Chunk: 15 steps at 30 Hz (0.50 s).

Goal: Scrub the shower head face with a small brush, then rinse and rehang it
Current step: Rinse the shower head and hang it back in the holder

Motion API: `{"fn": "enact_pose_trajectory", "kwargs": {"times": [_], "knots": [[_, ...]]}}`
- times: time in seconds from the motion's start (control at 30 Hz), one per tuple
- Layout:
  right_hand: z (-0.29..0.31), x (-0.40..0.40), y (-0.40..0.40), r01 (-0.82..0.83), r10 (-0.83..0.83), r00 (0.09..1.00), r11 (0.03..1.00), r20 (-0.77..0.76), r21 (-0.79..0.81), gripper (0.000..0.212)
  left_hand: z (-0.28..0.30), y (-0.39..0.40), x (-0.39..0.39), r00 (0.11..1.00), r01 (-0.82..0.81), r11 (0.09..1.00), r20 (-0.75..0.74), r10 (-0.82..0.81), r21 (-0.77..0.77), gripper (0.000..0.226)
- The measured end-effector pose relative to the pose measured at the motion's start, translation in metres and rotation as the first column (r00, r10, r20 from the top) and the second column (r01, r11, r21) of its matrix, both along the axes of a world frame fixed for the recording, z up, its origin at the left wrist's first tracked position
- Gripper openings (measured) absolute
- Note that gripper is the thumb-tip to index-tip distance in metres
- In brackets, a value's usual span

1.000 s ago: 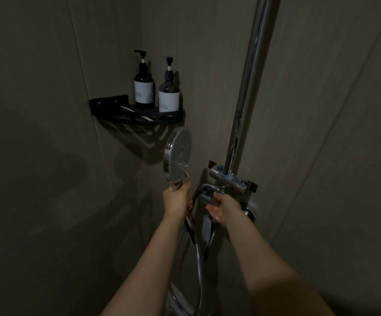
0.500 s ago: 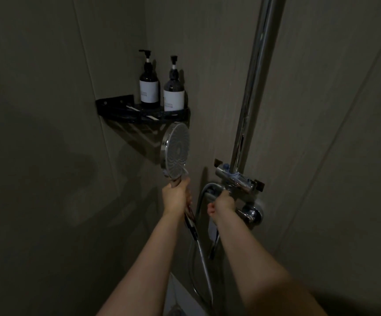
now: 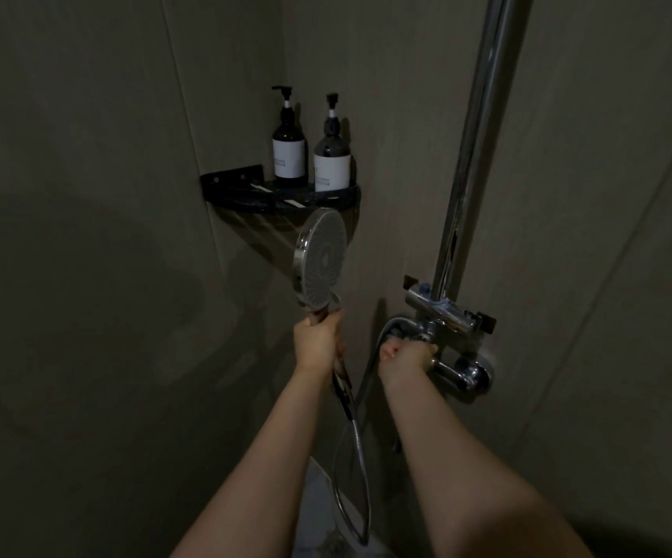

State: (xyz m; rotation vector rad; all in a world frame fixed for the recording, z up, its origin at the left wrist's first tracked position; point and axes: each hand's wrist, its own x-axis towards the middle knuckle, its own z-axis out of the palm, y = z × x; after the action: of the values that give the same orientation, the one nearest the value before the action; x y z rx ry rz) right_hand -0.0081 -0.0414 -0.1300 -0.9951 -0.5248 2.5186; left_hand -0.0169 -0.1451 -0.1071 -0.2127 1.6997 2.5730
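Note:
My left hand (image 3: 319, 340) grips the handle of the round chrome shower head (image 3: 321, 259), holding it upright with its grey nozzle face turned right toward the wall. Its metal hose (image 3: 356, 469) loops down below my wrist. My right hand (image 3: 405, 354) is closed around the lever of the chrome mixer valve (image 3: 445, 316) at the foot of the vertical shower rail (image 3: 479, 134). No water shows at the face. No brush is in view.
A black corner shelf (image 3: 246, 191) just above the shower head carries two dark pump bottles (image 3: 289, 155) (image 3: 332, 163) with white labels. Tiled walls close in on the left and right. The room is dim.
My right hand has moved up from under the valve and closed on its lever. The shower head has stayed upright in my left hand, and the view has shifted slightly.

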Motion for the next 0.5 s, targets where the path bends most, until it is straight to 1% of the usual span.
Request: {"fn": "enact_pose_trajectory", "kwargs": {"times": [0.03,0.07,0.1,0.13,0.17,0.3,0.43,0.47,0.5], "knots": [[-0.003,-0.003,0.002,-0.002,0.000,0.999,0.999,-0.035,-0.049,0.043,-0.001,-0.001,0.001,1.000,-0.001,1.000,0.007,0.001,-0.006,0.039],[-0.007,-0.005,0.003,-0.003,-0.013,0.995,0.986,-0.096,-0.166,0.046,-0.003,-0.002,0.001,1.000,-0.005,1.000,0.015,0.005,-0.014,0.038],[-0.012,-0.008,0.004,0.002,-0.027,0.993,0.978,-0.117,-0.210,0.048,-0.004,-0.003,0.002,1.000,-0.009,1.000,0.023,0.010,-0.023,0.038],[-0.015,-0.009,0.005,0.003,-0.039,0.988,0.972,-0.148,-0.235,0.048,-0.005,-0.004,0.003,1.000,-0.014,1.000,0.028,0.015,-0.028,0.038],[-0.015,-0.010,0.006,0.002,-0.037,0.988,0.974,-0.150,-0.227,0.047,-0.006,-0.004,0.004,0.999,-0.016,0.999,0.030,0.017,-0.031,0.039],[-0.016,-0.005,0.010,-0.036,-0.030,0.973,0.960,-0.227,-0.279,0.038,-0.010,-0.008,0.010,0.999,-0.011,0.998,0.033,0.013,-0.055,0.041],[-0.020,0.000,0.015,-0.114,0.079,0.979,0.977,-0.188,-0.180,0.040,-0.011,-0.013,0.017,0.999,0.000,0.995,0.042,0.004,-0.095,0.034],[-0.022,0.002,0.015,-0.143,0.124,0.981,0.981,-0.147,-0.127,0.043,-0.011,-0.015,0.018,0.999,-0.008,0.994,0.039,0.012,-0.106,0.033],[-0.025,0.004,0.015,-0.156,0.153,0.987,0.986,-0.057,-0.053,0.045,-0.012,-0.015,0.019,0.999,-0.022,0.992,0.034,0.026,-0.121,0.030]]}}
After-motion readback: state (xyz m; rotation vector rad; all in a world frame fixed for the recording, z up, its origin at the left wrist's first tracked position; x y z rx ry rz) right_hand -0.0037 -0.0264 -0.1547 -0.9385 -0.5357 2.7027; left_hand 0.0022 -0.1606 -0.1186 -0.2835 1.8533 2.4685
